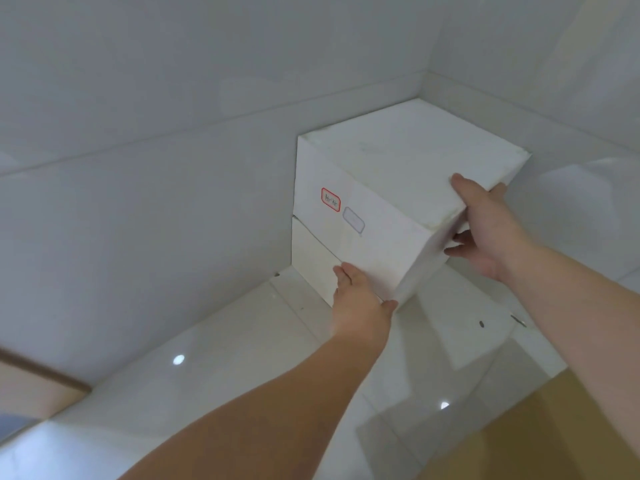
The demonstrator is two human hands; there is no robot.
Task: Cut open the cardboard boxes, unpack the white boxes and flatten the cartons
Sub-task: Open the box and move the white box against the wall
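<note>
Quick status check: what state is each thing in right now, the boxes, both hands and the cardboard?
Upper white box: closed, stacked on another, held in the room corner.
Lower white box: closed, on the floor.
Left hand: flat against the upper box's near bottom corner.
Right hand: gripping its right edge.
Cardboard: lower right, state unclear.

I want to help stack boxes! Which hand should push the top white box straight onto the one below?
Probably the right hand. It grips the top white box at its near right corner, thumb on top. The left hand only lies flat under the low edge, beside the lower white box.
</note>
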